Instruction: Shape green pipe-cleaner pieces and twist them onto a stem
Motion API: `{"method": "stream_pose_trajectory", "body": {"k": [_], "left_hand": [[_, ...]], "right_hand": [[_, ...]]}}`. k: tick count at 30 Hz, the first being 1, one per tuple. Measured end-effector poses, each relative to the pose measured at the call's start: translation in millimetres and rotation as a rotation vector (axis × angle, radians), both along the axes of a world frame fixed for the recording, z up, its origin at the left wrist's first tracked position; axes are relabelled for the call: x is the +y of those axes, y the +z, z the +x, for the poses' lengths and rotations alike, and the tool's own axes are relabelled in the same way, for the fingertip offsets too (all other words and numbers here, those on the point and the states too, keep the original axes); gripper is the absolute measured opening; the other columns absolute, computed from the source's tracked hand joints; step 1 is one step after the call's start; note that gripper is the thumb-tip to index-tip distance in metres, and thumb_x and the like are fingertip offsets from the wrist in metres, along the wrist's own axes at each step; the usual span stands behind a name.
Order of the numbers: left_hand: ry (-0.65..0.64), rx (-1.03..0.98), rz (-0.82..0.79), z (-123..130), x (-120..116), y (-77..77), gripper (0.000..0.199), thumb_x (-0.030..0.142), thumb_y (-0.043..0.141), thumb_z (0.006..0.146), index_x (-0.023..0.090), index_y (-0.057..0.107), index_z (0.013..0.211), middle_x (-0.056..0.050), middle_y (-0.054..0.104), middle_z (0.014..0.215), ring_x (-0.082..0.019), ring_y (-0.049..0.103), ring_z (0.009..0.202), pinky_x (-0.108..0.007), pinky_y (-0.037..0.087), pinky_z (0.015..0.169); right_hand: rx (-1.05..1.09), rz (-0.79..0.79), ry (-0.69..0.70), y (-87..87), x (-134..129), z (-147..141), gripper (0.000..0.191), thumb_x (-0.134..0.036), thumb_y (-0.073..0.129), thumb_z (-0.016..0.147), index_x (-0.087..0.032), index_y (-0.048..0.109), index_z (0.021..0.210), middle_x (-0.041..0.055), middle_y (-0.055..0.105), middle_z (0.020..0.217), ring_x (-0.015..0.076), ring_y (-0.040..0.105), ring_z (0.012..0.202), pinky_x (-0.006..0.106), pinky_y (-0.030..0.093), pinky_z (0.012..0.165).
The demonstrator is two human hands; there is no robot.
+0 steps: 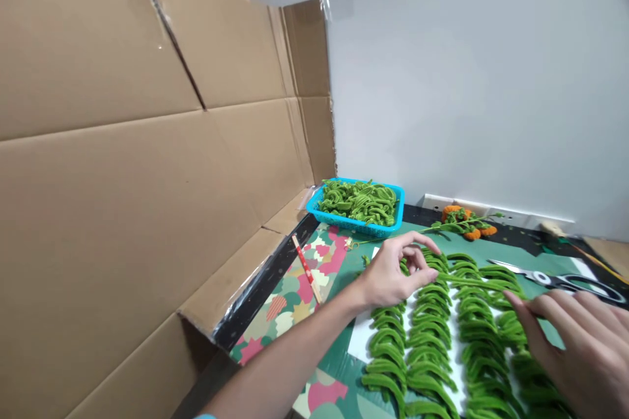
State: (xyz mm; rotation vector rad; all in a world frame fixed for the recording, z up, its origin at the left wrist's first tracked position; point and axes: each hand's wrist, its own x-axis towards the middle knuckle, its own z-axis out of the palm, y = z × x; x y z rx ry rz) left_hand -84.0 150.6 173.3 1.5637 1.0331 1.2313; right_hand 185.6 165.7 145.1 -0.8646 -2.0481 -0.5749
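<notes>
A green pipe cleaner (472, 282) stretches nearly straight between my hands. My left hand (396, 268) pinches one end, with its index finger arched above the thumb. The other end meets the thumb and index finger of my right hand (577, 334), closed on it at the right edge. Under both hands lie columns of short curved green pipe-cleaner pieces (430, 340), set out on a white sheet (361, 339). My right hand and forearm hide part of the rightmost column.
A blue basket (371, 229) of green pieces stands by the wall. Orange and green fuzzy stems (472, 222) lie near the power sockets (514, 217). Scissors (550, 280) rest at the right, a red-wrapped stick (305, 267) at the left. A cardboard wall (147, 190) bounds the left side.
</notes>
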Motion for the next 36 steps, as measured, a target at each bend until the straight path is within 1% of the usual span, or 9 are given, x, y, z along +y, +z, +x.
{"method": "stream_pose_trajectory", "body": {"k": [3, 5, 9, 13, 16, 21, 27, 33, 36], "left_hand": [[0.051, -0.004, -0.004, -1.2, 0.3, -0.8, 0.03, 0.024, 0.081, 0.08, 0.012, 0.068, 0.103, -0.001, 0.065, 0.074, -0.01, 0.058, 0.067, -0.022, 0.042, 0.063], [0.04, -0.092, -0.025, -3.0, 3.8, -3.3, 0.036, 0.029, 0.085, 0.078, 0.013, 0.064, 0.103, 0.0, 0.065, 0.073, -0.009, 0.058, 0.066, -0.021, 0.041, 0.061], [-0.011, -0.275, -0.061, -3.7, 11.3, -8.2, 0.058, 0.031, 0.088, 0.078, 0.021, 0.045, 0.115, 0.008, 0.061, 0.067, -0.007, 0.056, 0.06, -0.019, 0.042, 0.06], [0.044, -0.28, -0.033, -2.6, 13.7, -10.0, 0.062, 0.031, 0.088, 0.079, 0.024, 0.041, 0.118, 0.007, 0.066, 0.07, -0.009, 0.061, 0.065, -0.019, 0.045, 0.063], [0.081, -0.209, -0.022, -3.3, 14.7, -12.2, 0.053, 0.032, 0.087, 0.08, 0.021, 0.05, 0.117, 0.004, 0.069, 0.073, -0.01, 0.063, 0.068, -0.02, 0.047, 0.066], [0.132, 0.0, -0.009, -8.0, 20.4, -15.9, 0.028, 0.035, 0.086, 0.08, 0.014, 0.07, 0.09, -0.003, 0.071, 0.08, -0.011, 0.064, 0.073, -0.023, 0.048, 0.07], [0.131, 0.108, 0.034, -8.1, 23.4, -15.0, 0.028, 0.033, 0.083, 0.081, 0.015, 0.067, 0.097, 0.0, 0.065, 0.075, -0.01, 0.057, 0.066, -0.022, 0.038, 0.06], [0.213, 0.343, 0.287, -3.0, 19.1, -13.2, 0.012, 0.027, 0.069, 0.093, 0.019, 0.06, 0.095, 0.003, 0.059, 0.074, -0.008, 0.047, 0.063, -0.022, 0.035, 0.06], [0.251, 0.381, 0.294, -4.3, 19.0, -13.5, 0.011, 0.027, 0.068, 0.093, 0.02, 0.062, 0.097, 0.003, 0.06, 0.074, -0.009, 0.046, 0.064, -0.022, 0.037, 0.061]], "right_hand": [[-0.077, 0.037, -0.012, 3.4, 4.8, 2.9, 0.039, -0.039, 0.05, 0.107, -0.022, 0.056, 0.072, 0.0019, 0.054, 0.065, 0.0224, 0.05, 0.067, 0.039, 0.034, 0.069], [-0.05, 0.025, 0.039, 6.5, 8.1, 5.7, 0.036, -0.038, 0.052, 0.107, -0.021, 0.058, 0.075, 0.0017, 0.058, 0.068, 0.021, 0.051, 0.068, 0.038, 0.035, 0.071], [0.003, 0.02, 0.127, 12.7, 12.0, 15.4, 0.023, -0.031, 0.068, 0.099, -0.021, 0.062, 0.079, 0.0002, 0.063, 0.07, 0.0179, 0.049, 0.067, 0.035, 0.034, 0.071], [0.018, 0.034, 0.226, 12.1, 10.7, 20.1, 0.012, -0.023, 0.078, 0.092, -0.019, 0.067, 0.09, 0.0009, 0.067, 0.076, 0.0154, 0.056, 0.07, 0.031, 0.042, 0.073], [0.08, -0.031, 0.301, 7.0, 6.9, 15.4, 0.008, -0.017, 0.073, 0.094, -0.016, 0.066, 0.092, 0.0029, 0.067, 0.082, 0.0116, 0.06, 0.071, 0.025, 0.046, 0.069], [0.097, -0.116, 0.347, -1.1, 2.8, 6.6, 0.003, -0.012, 0.064, 0.098, -0.014, 0.064, 0.098, 0.0038, 0.066, 0.084, 0.0094, 0.061, 0.07, 0.021, 0.047, 0.065], [0.107, -0.097, 0.351, -2.6, 3.4, 7.2, 0.01, -0.008, 0.068, 0.095, -0.016, 0.062, 0.094, -0.0004, 0.062, 0.072, 0.0083, 0.055, 0.06, 0.022, 0.042, 0.06], [0.076, -0.081, 0.313, 3.1, 5.9, 11.2, 0.01, -0.008, 0.066, 0.096, -0.017, 0.063, 0.098, 0.0001, 0.066, 0.074, 0.0091, 0.06, 0.062, 0.021, 0.046, 0.063], [0.089, -0.089, 0.291, 2.4, 9.7, 10.5, 0.009, -0.01, 0.064, 0.098, -0.017, 0.064, 0.103, 0.002, 0.07, 0.08, 0.0098, 0.065, 0.068, 0.021, 0.049, 0.065]]}}
